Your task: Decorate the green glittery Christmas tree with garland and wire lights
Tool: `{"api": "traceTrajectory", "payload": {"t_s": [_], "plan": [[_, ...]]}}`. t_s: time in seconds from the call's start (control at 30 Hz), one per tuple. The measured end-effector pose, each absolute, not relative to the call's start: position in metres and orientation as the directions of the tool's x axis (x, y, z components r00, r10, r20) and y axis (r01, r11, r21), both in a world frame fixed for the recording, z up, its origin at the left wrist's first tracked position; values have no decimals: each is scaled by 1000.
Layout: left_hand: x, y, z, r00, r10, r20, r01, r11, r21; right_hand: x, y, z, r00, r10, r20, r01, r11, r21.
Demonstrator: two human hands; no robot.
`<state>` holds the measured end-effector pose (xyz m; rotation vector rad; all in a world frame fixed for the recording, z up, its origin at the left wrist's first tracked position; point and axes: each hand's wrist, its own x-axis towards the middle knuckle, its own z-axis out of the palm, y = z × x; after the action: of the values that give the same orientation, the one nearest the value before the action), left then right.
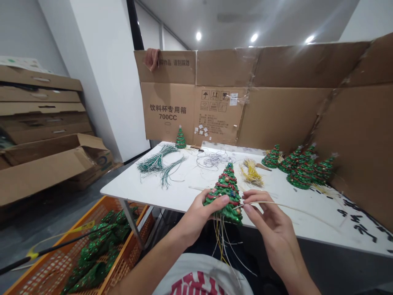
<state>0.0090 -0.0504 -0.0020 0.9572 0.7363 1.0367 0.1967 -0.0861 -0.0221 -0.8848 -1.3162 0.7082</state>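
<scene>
A small green Christmas tree ornament (pixel 225 186) with red garland and gold balls stands upright before me, gripped by my left hand (pixel 211 205) around its lower left side. Yellow and white wires (pixel 222 237) hang out from under its base. My right hand (pixel 265 217) pinches a thin pale wire (pixel 294 208) between thumb and fingers, its tip at the tree's lower right side. The wire's long end trails off to the right. Whether the tip has entered the tree I cannot tell.
On the white table (pixel 196 205) lie green wires (pixel 159 159), tangled purple wire (pixel 215 159) and yellow wires (pixel 251 173). Several finished-looking trees (pixel 302 172) stand right; one tree (pixel 180 138) stands at back. An orange crate (pixel 104 205) holds green trees below left. Cardboard (pixel 276 110) walls the back.
</scene>
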Motion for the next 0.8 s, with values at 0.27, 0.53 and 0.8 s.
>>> {"api": "traceTrajectory", "payload": {"t_s": [0.27,0.53,0.8], "plan": [[8,-52,-3,377,925,-44,-378,197,904,198,-78,-32,153,909,388,-33,397,-917],[6,-48,-7,440,897,-55,-414,256,874,197,-82,-20,148,962,231,-133,251,-959],[2,-48,-1,477,877,57,-428,175,887,199,-83,-19,149,981,124,-263,160,-951]]}}
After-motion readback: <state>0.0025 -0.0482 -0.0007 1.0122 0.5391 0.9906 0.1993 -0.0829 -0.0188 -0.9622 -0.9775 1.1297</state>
